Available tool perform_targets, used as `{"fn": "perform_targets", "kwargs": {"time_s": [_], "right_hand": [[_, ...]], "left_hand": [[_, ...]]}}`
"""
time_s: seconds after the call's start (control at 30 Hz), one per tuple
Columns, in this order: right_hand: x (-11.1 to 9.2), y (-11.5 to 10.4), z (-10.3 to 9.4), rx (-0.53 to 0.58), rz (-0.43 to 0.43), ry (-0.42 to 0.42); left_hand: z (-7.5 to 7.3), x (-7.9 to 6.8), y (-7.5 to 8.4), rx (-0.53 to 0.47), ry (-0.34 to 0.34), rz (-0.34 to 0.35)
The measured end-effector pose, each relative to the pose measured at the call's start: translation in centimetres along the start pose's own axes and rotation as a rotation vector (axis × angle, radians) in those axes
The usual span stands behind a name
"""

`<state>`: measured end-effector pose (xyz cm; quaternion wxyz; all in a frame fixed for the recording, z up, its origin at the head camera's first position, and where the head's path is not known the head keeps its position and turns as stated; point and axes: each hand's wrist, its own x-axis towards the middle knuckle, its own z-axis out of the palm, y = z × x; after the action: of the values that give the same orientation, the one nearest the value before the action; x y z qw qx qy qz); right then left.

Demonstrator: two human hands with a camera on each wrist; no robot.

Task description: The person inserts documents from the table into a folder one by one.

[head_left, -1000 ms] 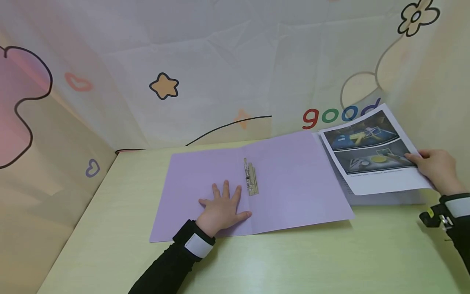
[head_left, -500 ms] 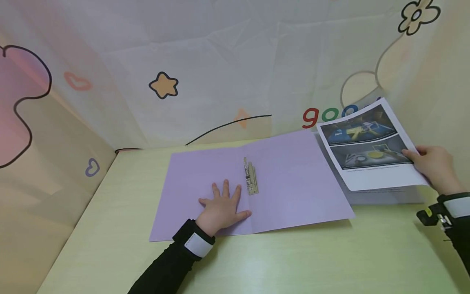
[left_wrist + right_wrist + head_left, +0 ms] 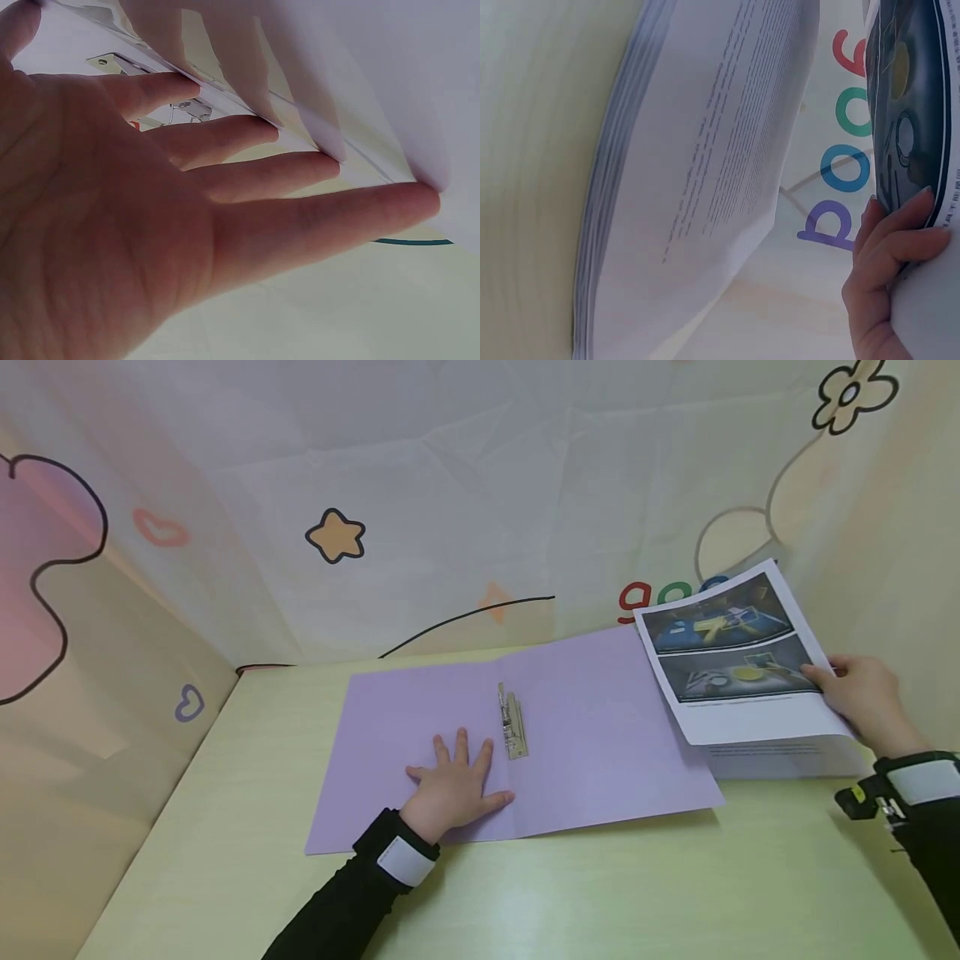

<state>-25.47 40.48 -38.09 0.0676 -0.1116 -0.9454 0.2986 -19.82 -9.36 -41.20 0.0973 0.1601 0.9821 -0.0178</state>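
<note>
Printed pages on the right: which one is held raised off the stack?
The sheet with two pictures, held by the right hand; the stack beneath it shows lines of text instead.

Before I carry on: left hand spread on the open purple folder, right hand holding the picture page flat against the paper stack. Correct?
Not quite: the picture page is raised off the paper stack; the right wrist view shows the lettering through the gap between them. The right hand does hold the page, and the left hand is spread on the open purple folder.

Pale backdrop [image 3: 465,518] with orange star [image 3: 335,536], outlined flower [image 3: 850,394]
</note>
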Motion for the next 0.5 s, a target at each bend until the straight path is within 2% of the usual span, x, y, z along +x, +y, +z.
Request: {"fn": "perform_targets", "kwargs": {"time_s": [0.5], "right_hand": [[-0.4,-2.3,1.3,0.006,-0.063,-0.013]], "left_hand": [[0.3,0.2,0.0,0.02,0.01,0.002]]}}
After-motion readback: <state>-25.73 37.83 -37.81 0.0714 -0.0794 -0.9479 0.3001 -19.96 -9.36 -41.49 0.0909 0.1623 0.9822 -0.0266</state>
